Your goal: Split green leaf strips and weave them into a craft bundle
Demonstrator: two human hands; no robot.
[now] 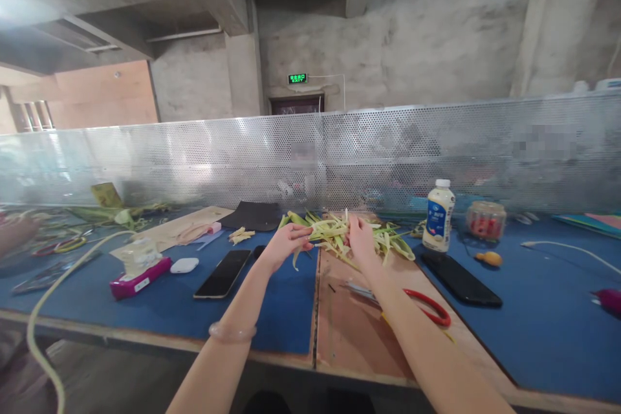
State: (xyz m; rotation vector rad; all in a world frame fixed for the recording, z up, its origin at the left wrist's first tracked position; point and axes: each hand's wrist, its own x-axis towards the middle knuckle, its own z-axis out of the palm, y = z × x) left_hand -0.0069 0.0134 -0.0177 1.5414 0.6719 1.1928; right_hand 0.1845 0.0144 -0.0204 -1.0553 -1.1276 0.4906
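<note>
A loose pile of pale green and yellowish leaf strips (388, 242), resembling corn husk, lies at the back of the wooden board. My left hand (288, 247) is at the pile's left side, fingers together and pointing right, closed on a husk strip; one end droops below it. On the pile's near side, my right hand (359, 240) pinches a pale strip whose tip sticks up past the fingers. Red-handled scissors (429, 307) rest on the board, partly hidden under my right forearm.
A phone (224, 273), white case (185, 265) and purple box (140, 278) lie left. To the right are another phone (460, 278), a bottle (438, 217) and a jar (486, 220). A perforated metal screen (233, 155) stands behind. Another person's hand (19, 233) shows far left.
</note>
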